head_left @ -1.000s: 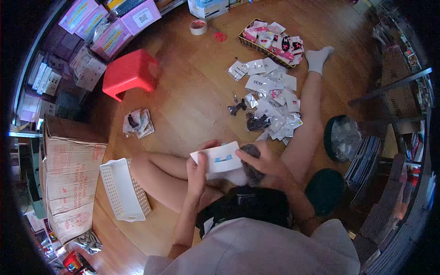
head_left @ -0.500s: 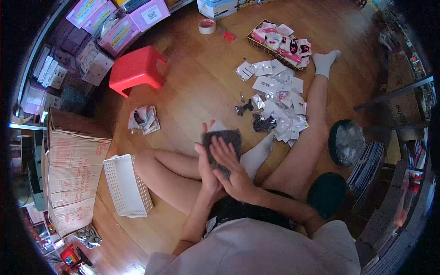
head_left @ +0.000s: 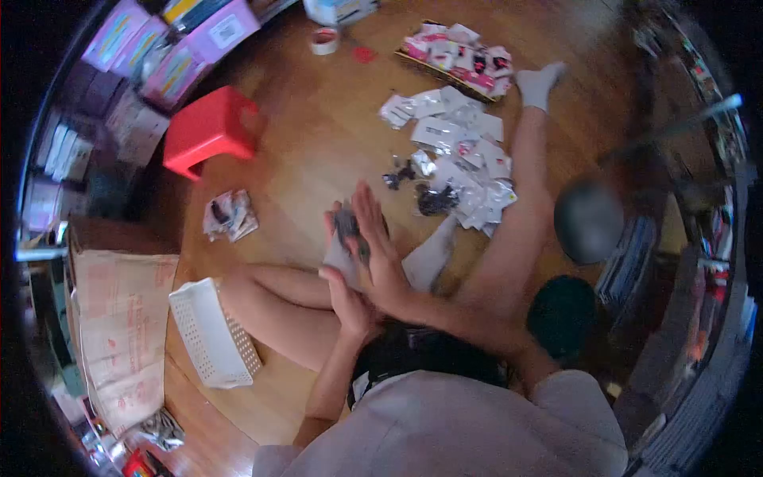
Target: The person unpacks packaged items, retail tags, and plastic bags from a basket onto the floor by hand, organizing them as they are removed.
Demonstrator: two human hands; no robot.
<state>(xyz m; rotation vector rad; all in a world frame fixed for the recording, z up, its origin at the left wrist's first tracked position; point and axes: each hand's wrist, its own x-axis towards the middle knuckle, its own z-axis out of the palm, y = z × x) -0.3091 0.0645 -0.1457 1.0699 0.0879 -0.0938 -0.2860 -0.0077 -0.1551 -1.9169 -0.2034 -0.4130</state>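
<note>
The person sits on the wooden floor (head_left: pixel 318 159) with both hands raised in front of the chest. The left hand (head_left: pixel 343 294) supports a white packet (head_left: pixel 338 254) from below, fingers curled around its lower edge. The right hand (head_left: pixel 380 254) lies flat on the packet with fingers extended and spread, pressing a dark item (head_left: pixel 347 225) against it. The frame is motion-blurred, so the exact shape of the dark item cannot be determined.

All positions below are relative to the packet. Beyond it, near the outstretched leg, lies a loose pile of silver and white packets (head_left: pixel 461 159) with several dark items (head_left: pixel 433 199) among them. Further beyond stands a wire basket (head_left: pixel 457 60) filled with pink and white packets. A roll of tape (head_left: pixel 324 40) lies beyond and slightly to the left. A red stool (head_left: pixel 211 127) stands beyond and to the left. A small heap of packets (head_left: pixel 229 215) lies just to the left. A white plastic basket (head_left: pixel 208 334) stands nearer and to the left, touching the bent leg. A cardboard box (head_left: pixel 115 326) sits further left.
</note>
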